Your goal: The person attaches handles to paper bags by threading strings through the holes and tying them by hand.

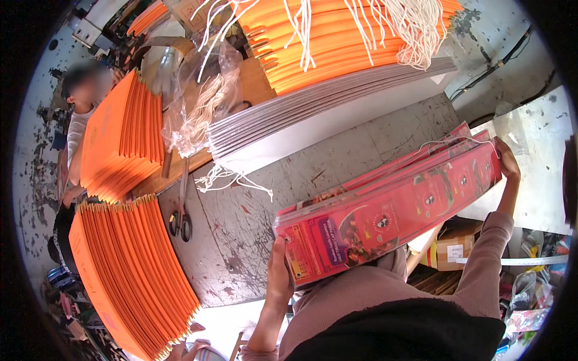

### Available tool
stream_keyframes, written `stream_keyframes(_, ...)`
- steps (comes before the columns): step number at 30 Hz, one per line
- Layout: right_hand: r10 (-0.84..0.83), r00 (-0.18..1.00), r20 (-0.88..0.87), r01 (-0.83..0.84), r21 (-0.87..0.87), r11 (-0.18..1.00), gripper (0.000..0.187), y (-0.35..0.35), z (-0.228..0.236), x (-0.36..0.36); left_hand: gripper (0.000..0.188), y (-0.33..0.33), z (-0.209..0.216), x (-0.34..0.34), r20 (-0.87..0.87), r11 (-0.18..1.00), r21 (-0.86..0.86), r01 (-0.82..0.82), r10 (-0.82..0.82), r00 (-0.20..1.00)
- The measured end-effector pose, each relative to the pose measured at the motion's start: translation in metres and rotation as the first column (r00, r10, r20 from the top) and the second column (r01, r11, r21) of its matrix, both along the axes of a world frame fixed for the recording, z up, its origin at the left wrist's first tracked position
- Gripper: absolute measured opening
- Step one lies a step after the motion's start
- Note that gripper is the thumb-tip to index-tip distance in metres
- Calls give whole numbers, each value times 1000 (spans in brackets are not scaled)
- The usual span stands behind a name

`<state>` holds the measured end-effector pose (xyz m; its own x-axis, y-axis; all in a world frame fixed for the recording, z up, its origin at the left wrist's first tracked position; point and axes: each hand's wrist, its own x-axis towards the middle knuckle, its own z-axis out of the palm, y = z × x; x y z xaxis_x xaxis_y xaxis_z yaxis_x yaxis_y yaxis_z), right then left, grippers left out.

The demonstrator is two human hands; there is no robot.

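Note:
A long bundle of glossy red printed panels (415, 198), with food pictures on the face, is held tilted in front of my body at the table's near edge. My left hand (279, 274) grips its near left end, the thumb along the edge and the other fingers mostly hidden. At the far right end, my right hand (509, 159) is closed around the corner. A thin white cord (448, 142) runs over the top edge near that hand. Behind the front panel, further red panels (328, 191) show as a slightly fanned layer.
On the grey scuffed table (235, 240) lie black-handled scissors (181, 222) and a stack of white-grey boards (325, 114) with cords. Orange folder stacks (129, 271) line the left; another orange pile (337, 42) stands behind. A bag of cords (205, 111) lies between. Another person (84, 102) is at far left.

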<state>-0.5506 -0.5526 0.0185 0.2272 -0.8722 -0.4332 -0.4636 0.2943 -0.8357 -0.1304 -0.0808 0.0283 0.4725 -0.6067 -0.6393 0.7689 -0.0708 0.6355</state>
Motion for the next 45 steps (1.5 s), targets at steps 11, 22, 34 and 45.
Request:
stream_keyframes(11,-342,935,91,236,-882,409,23,39,50,44,36,11,11,-5,866,933,359,-17,-327,379)
stream_keyframes(22,802,441,-404,-765,-637,99,23,326,40,312,31,21,11,11,713,960,281,5,-213,668)
stream_keyframes(34,815,578,-44,-626,-664,409,14,330,26,331,30,53,24,-2,819,911,389,140,-411,399)
stream_keyframes(45,839,543,46,-609,-666,431,14,326,54,319,21,50,43,-3,325,936,130,327,-352,878)
